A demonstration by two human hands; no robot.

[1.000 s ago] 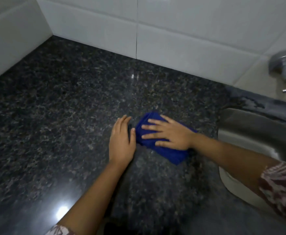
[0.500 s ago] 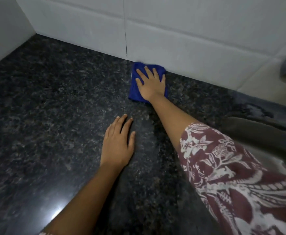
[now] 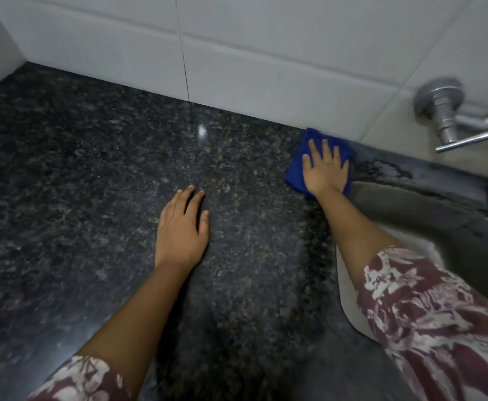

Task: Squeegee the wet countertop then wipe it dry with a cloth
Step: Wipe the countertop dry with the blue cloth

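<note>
Nearest you, both forearms reach forward out of patterned maroon-and-white sleeves (image 3: 428, 322), the left one low at the frame's bottom edge, the right one crossing over the sink (image 3: 451, 227).

Your left hand (image 3: 182, 227) lies flat on the dark speckled countertop (image 3: 77, 198), palm down, fingers stretched forward and only slightly parted, the thumb out to its right side. It holds nothing; it simply rests on the stone.

To the right of that hand and farther out, your right hand (image 3: 323, 169) presses flat on the blue cloth (image 3: 294, 166), fingers spread across it and pointing toward the wall. The hand is not clenched around the cloth; it pins it to the stone under an open palm. The cloth shows folded, its blue edge peeking out to the left of the hand and beyond the fingertips.

Just right of the cloth begins the rounded rim of the sink, and a darker, streaked patch of counter (image 3: 387, 169) runs behind that rim.

Beyond the fingertips of your right hand, the cloth's far edge sits right at the foot of the white tiled wall (image 3: 237, 53). Up and to the right of that hand, a metal tap (image 3: 451, 120) juts from the tiles.
</note>
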